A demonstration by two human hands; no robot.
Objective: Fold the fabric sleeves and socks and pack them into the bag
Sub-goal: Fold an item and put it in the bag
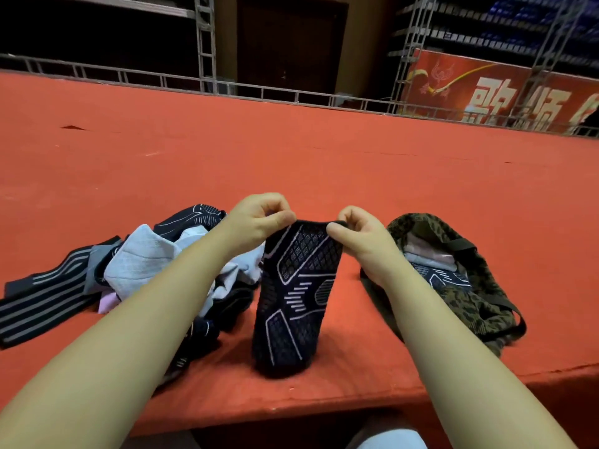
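Both hands are up on the black patterned sleeve point(293, 296), and it hangs between them with its lower end resting on the red desk point(291, 150). The left hand point(259, 222) pinches one top corner, thumb against curled fingers, a tight grip on the hem. The right hand point(359, 234) pinches the other corner the same way, so the top edge is stretched taut between them.

Right of the sleeve sits the camouflage bag point(460, 286), mouth open, with at least one patterned piece and some pale fabric already inside. Left of the sleeve lies the pile of unfolded garments point(155, 264): pale blue cloth, more dark patterned pieces, and a grey striped sleeve point(48, 299) trailing off farthest from it.

Now, the risks. This knit looks stretchy and limp, so if either pinch slackens, that corner probably drops and the fold goes crooked. The lower end sits close to the desk's near edge; lay it down carelessly and it could slide off toward the lap. And the bag's mouth looks soft and partly sagging, so a loosely folded sleeve may well catch on the rim or spring open on the way in.
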